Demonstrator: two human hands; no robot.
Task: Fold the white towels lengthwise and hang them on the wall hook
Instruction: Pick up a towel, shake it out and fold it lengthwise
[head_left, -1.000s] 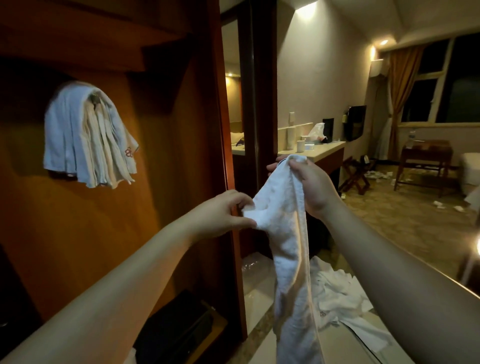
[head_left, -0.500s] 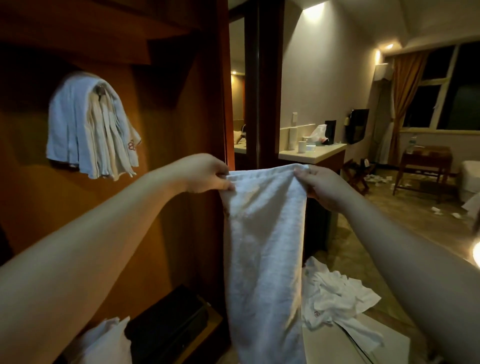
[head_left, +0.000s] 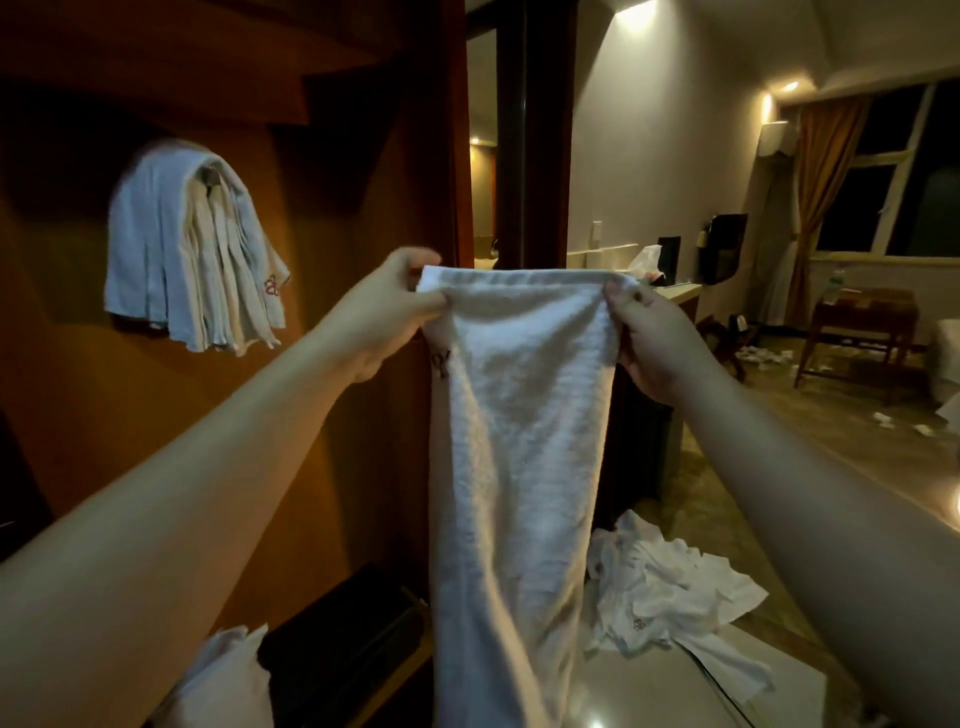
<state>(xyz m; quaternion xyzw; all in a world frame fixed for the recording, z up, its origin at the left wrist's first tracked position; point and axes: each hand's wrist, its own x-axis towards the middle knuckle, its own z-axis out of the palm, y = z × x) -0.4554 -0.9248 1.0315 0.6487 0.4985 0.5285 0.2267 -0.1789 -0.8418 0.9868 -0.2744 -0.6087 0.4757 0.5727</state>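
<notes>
— Towel (head_left: 519, 441) first: where is it?

— Held up in front of the person, hanging straight down in a long narrow strip. Its top hem is stretched level between both hands.

— How do the hands grip it?

— Left hand (head_left: 387, 312) is pinched shut on the top left corner, right hand (head_left: 652, 338) is clamped on the top right corner, thumb in front of the cloth.

— And the hook?

— Up on the wooden wall (head_left: 337, 260) to the left, well apart from the held towel. A bunch of hung towels (head_left: 192, 254) already drapes over it; the hook itself is mostly hidden.

— Anything below?

— A heap of crumpled white cloths (head_left: 670, 592) lies low on the right, beside the strip's lower part.
</notes>
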